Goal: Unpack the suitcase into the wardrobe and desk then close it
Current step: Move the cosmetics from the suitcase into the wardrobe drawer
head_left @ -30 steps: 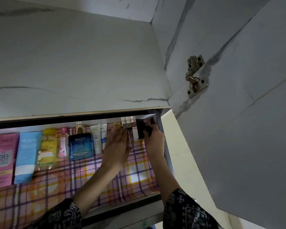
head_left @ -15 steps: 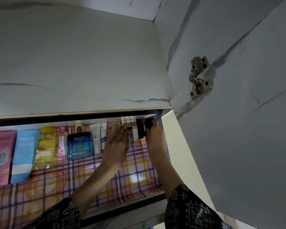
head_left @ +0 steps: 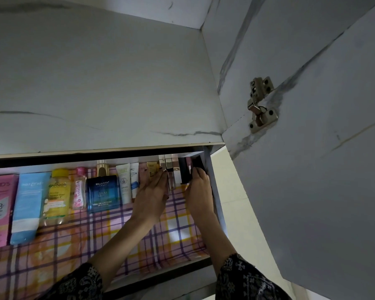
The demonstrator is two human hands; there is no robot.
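Right fingers [head_left: 195, 171] gripping black tube [head_left: 183, 171], upright

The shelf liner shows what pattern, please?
The shelf liner is a pink, yellow and purple plaid; head view.

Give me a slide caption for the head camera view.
Left hand and right hand arrange small makeup tubes at the right end of a shelf.

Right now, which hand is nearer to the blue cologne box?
Left. The left hand lies just right of the blue cologne box; the right hand is farther right, gripping a dark tube.
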